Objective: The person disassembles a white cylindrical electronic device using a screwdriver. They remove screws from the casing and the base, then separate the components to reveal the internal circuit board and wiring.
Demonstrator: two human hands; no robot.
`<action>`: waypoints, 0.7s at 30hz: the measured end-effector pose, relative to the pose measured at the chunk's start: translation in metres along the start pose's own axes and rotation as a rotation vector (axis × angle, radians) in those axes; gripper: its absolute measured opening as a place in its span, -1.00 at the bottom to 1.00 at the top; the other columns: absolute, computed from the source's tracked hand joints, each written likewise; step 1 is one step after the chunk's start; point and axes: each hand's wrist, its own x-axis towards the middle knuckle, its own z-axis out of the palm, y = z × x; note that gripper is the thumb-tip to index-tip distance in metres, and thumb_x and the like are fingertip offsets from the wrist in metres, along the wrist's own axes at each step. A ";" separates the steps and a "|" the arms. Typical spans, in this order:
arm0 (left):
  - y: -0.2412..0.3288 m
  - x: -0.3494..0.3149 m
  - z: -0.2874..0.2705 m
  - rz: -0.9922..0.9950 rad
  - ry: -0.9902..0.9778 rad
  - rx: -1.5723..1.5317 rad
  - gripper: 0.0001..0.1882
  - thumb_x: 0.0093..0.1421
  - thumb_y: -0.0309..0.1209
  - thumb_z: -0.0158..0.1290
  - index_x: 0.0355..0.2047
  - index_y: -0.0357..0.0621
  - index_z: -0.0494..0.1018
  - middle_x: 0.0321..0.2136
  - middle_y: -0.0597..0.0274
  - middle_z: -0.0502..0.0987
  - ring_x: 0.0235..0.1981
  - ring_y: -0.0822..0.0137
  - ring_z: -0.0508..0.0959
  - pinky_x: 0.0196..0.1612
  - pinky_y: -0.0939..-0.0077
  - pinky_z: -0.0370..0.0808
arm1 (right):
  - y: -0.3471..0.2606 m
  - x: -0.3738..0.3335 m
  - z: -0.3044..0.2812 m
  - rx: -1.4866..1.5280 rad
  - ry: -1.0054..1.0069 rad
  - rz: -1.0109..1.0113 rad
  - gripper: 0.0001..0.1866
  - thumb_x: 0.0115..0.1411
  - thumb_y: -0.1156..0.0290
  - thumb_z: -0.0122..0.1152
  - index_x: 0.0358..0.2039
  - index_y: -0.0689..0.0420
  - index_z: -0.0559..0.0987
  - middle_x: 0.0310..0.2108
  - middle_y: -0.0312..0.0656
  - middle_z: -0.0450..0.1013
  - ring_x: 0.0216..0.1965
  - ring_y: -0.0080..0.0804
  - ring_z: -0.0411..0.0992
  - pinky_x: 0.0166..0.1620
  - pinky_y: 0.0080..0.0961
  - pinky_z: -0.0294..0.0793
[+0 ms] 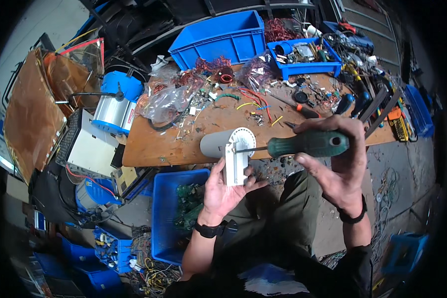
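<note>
My left hand (221, 191) is closed around the rectangular white block of a track light (214, 144), whose pale grey-white cylinder has a slotted round end. The light is held up in front of the table's near edge. In my right hand (345, 171) is a screwdriver (303, 144) with a dark green handle, gripped between thumb and fingers. Its shaft points left, and the tip meets the upper part of the white block. Whether the tip sits in a screw is too small to tell.
Wire scraps and small parts litter the wooden table (184, 149). Behind stand a large blue bin (218, 42) and a blue tray (308, 67) of parts. Hand tools lie at the right. A blue bin (166, 218) with green pieces is below the table's edge, left of my legs.
</note>
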 end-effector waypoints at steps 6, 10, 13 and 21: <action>0.004 -0.003 -0.015 0.045 0.030 0.009 -0.31 0.51 0.22 -0.29 0.23 -0.10 0.42 -0.26 0.16 0.56 -0.38 0.28 0.58 0.19 -0.13 0.55 | -0.009 0.017 0.030 -0.175 -0.132 -0.125 -0.39 0.06 0.54 0.60 0.06 0.26 0.42 -0.07 0.03 0.62 -0.08 -0.17 0.66 -0.04 -0.35 0.63; 0.006 -0.003 -0.022 0.045 -0.091 -0.045 -0.33 0.51 0.22 -0.29 0.20 -0.09 0.44 -0.26 0.18 0.57 -0.33 0.29 0.59 0.19 -0.09 0.56 | -0.015 0.019 0.038 -0.228 -0.158 -0.141 -0.37 0.04 0.54 0.61 0.05 0.25 0.41 -0.08 0.03 0.62 -0.07 -0.17 0.66 -0.03 -0.33 0.63; 0.004 0.001 -0.032 0.060 -0.215 -0.101 -0.38 0.52 0.16 -0.23 0.19 -0.07 0.46 -0.18 0.15 0.65 -0.15 0.23 0.69 0.18 -0.13 0.58 | -0.020 0.022 0.042 -0.285 -0.176 -0.192 -0.35 0.03 0.54 0.62 0.05 0.25 0.40 -0.08 0.03 0.62 -0.08 -0.17 0.65 -0.04 -0.33 0.62; 0.005 0.001 -0.036 0.087 -0.234 -0.097 -0.42 0.51 0.14 -0.17 0.19 -0.05 0.46 -0.16 0.18 0.66 -0.10 0.22 0.69 0.18 -0.19 0.58 | -0.024 0.026 0.049 -0.277 -0.211 -0.192 -0.33 0.03 0.55 0.62 0.08 0.24 0.39 -0.09 0.05 0.61 -0.08 -0.17 0.65 -0.02 -0.33 0.61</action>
